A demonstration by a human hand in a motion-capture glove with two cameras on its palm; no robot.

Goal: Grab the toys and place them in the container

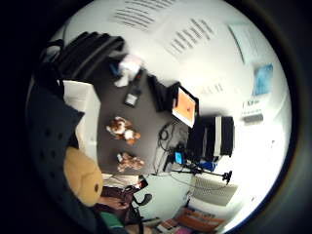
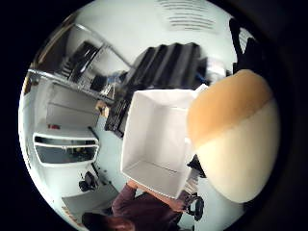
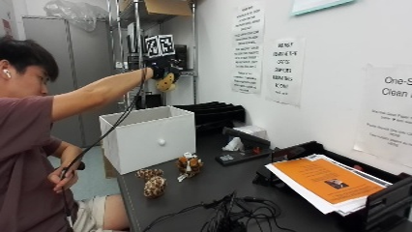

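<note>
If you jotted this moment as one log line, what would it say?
right hand: holds tan plush toy raised above white container | container: empty | on table: two plush toys left

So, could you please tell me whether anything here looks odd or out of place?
Nothing is damaged or spilled. Two plush toys still lie on the table beside the white container, while the gloved right hand holds a tan toy above it.

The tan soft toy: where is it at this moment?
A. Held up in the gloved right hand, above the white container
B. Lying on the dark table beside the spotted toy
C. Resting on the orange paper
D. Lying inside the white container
A: the outside view shows the gloved right hand gripping the tan soft toy in the air above the white container.
</note>
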